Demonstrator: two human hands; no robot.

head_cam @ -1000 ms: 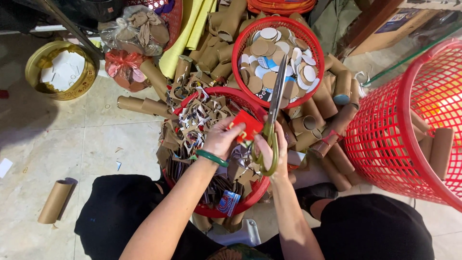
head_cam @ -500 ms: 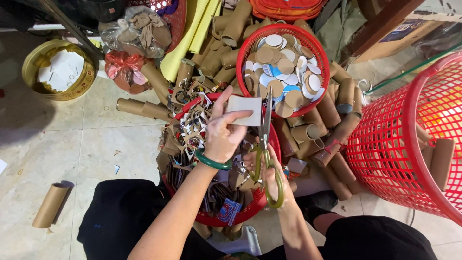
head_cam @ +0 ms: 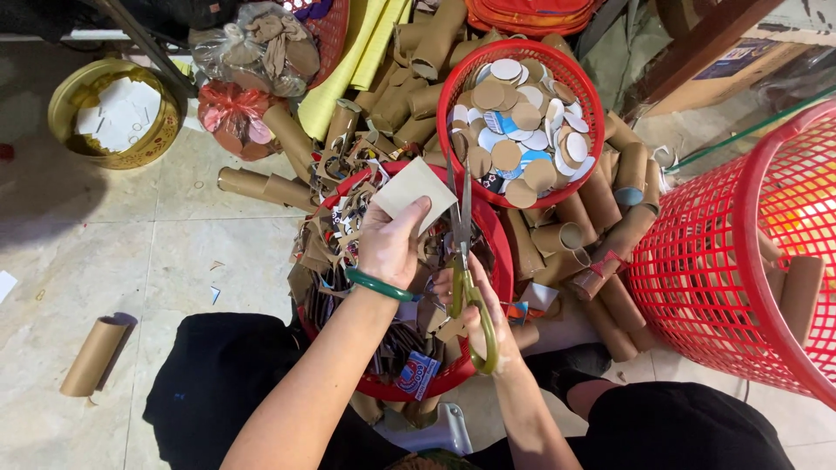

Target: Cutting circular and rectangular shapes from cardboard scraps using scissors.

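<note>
The left hand [head_cam: 392,248] is pinching a flat piece of cardboard [head_cam: 414,191] above the red basket of scraps [head_cam: 496,235], its free edge lying just left of the scissors [head_cam: 466,261]. The right hand [head_cam: 483,318] is gripping their green handles, the blades pointing away from the person (slightly parted, beside the card). Half a second ago the card was held higher up.

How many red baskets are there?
3: a scrap-filled basket beneath both hands, a basket of discs behind it, a tall basket at right. Others may be cut off at top.
</note>
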